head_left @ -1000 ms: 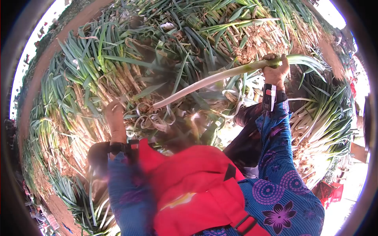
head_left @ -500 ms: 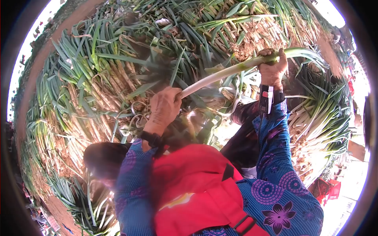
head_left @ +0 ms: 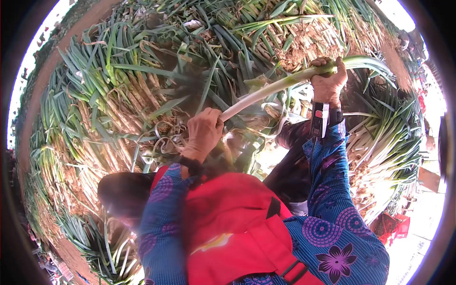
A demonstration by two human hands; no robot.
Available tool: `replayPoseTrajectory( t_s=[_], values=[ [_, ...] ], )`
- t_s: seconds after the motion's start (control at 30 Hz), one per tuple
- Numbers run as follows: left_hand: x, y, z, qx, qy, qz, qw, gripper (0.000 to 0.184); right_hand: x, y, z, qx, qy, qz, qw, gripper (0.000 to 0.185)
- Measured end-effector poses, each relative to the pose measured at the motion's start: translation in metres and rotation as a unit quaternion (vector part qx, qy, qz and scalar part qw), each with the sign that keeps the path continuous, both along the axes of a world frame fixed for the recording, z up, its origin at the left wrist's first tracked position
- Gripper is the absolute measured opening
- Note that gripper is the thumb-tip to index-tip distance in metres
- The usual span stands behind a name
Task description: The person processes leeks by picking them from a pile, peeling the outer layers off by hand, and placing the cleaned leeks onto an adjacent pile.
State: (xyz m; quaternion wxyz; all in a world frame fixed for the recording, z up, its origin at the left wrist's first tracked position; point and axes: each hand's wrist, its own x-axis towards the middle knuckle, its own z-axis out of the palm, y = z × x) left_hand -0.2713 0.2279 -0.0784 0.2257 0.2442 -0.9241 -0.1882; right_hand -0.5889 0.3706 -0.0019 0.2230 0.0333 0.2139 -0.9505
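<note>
A long green onion [head_left: 270, 89] stretches slantwise between my two hands, its white root end low on the left and its green leaves bending over at the upper right. Around the green part, just below the leaves, the fingers of my right hand [head_left: 329, 81] are closed. My left hand [head_left: 204, 133] is closed at the white end, and its fingers hide the tip of the stalk. Beneath the stalk lie loose leaves and pale peeled strips [head_left: 166, 142].
Rows of unpeeled green onions [head_left: 128, 109] with dry brown roots lie to the left, and more [head_left: 308, 45] at the top. A pile of whiter, cleaned-looking stalks [head_left: 380, 142] lies at the right. My bent legs [head_left: 294, 166] and red apron [head_left: 237, 213] are below.
My left hand has shifted slightly to the right at the white end. My right hand keeps its hold on the green part with little movement.
</note>
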Motion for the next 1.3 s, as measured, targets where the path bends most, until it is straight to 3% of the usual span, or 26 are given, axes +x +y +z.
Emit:
replayPoseTrajectory(
  t_s=[0.33,0.43,0.53,0.63,0.73,0.93,1.13,1.3],
  values=[
    [0.006,-0.004,0.002,0.117,0.046,0.017,0.992,0.014,0.001,-0.001,0.013,-0.1,0.088,0.106,0.985,0.032],
    [0.009,-0.008,0.003,0.277,-0.024,0.051,0.959,0.017,0.005,-0.001,0.017,-0.157,0.138,0.173,0.962,0.034],
    [0.013,-0.01,0.007,0.276,-0.032,0.027,0.96,0.018,0.01,-0.004,0.024,-0.182,0.165,0.222,0.944,0.035],
    [0.018,-0.015,0.002,0.427,0.008,0.009,0.904,0.018,0.01,-0.007,0.025,-0.19,0.188,0.252,0.93,0.042],
    [0.022,-0.023,0.002,0.508,-0.036,0.064,0.858,0.016,0.008,-0.008,0.027,-0.215,0.205,0.291,0.909,0.041],
    [0.043,-0.038,-0.01,0.66,0.055,0.102,0.742,0.015,0.005,-0.006,0.029,-0.236,0.204,0.311,0.898,0.043],
    [0.072,-0.045,-0.009,0.725,0.182,0.186,0.637,0.02,0.002,-0.001,0.03,-0.251,0.187,0.315,0.896,0.044],
    [0.147,-0.116,-0.095,0.714,0.305,0.284,0.562,0.015,-0.006,0.008,0.031,-0.254,0.178,0.309,0.899,0.044]
  ],
)
